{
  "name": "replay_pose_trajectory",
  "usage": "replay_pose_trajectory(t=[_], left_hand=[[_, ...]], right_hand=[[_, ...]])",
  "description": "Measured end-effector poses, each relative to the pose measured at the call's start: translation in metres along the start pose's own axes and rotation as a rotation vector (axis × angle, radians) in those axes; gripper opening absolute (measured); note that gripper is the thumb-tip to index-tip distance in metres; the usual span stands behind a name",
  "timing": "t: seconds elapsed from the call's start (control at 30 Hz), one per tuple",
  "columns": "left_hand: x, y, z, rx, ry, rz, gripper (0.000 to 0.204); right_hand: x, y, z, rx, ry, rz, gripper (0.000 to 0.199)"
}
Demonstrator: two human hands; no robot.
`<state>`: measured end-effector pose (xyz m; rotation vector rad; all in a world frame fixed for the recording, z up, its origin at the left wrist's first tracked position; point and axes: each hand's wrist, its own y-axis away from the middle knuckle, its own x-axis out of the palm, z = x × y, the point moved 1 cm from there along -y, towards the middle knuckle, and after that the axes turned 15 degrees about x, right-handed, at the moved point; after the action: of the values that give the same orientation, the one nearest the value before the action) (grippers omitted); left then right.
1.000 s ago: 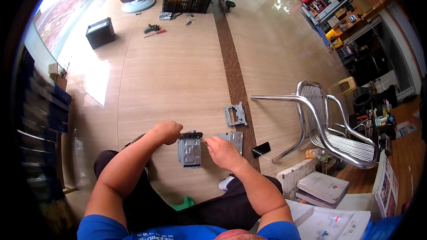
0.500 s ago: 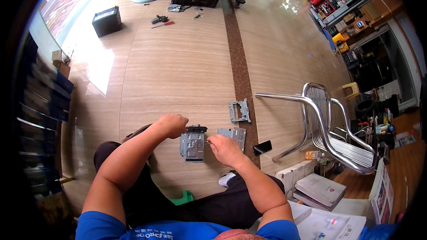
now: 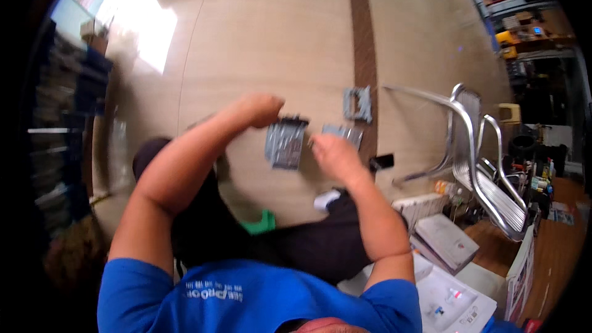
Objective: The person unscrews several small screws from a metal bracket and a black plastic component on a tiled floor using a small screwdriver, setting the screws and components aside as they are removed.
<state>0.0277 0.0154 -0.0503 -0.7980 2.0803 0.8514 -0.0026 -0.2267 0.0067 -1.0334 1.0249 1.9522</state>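
I sit on the wooden floor with a flat grey metal box (image 3: pixel 285 143) in front of me. My left hand (image 3: pixel 262 110) is curled at the box's top left corner; blur hides whether it holds anything. My right hand (image 3: pixel 330 154) lies at the box's right edge, fingers apart and pointing at it. A second grey metal plate (image 3: pixel 349 133) shows just beyond my right hand. A small metal bracket (image 3: pixel 357 103) lies further off on the brown floor strip.
A metal chair (image 3: pixel 475 154) stands to the right, with a black phone (image 3: pixel 382 161) near its foot. Books and papers (image 3: pixel 445 240) are stacked at lower right. A green object (image 3: pixel 263 222) lies by my leg. Dark shelves (image 3: pixel 61 117) line the left.
The view has tipped downward and closer, and it is now blurred. Both hands stay at the grey box; my left hand has shifted slightly along its top edge.
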Motion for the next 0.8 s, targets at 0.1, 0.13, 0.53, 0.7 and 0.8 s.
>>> replay_pose_trajectory(t=[0.1,0.13,0.53,0.7,0.8], left_hand=[[-0.024,0.021,-0.013,-0.027,0.024,0.032,0.028],[-0.025,0.025,-0.014,-0.027,0.023,0.028,0.027],[-0.023,0.007,-0.017,-0.009,-0.008,-0.009,0.022],[-0.022,0.009,-0.019,0.006,0.024,-0.022,0.023],[-0.024,0.011,-0.020,0.014,0.028,-0.008,0.023]], right_hand=[[0.003,-0.001,0.007,-0.002,0.027,0.020,0.022],[0.005,0.001,0.010,0.001,0.025,0.030,0.023],[0.053,-0.008,-0.007,0.049,0.115,0.108,0.021],[0.072,-0.010,-0.012,0.044,0.106,0.119,0.028],[0.076,-0.010,-0.008,0.062,0.114,0.138,0.030]])
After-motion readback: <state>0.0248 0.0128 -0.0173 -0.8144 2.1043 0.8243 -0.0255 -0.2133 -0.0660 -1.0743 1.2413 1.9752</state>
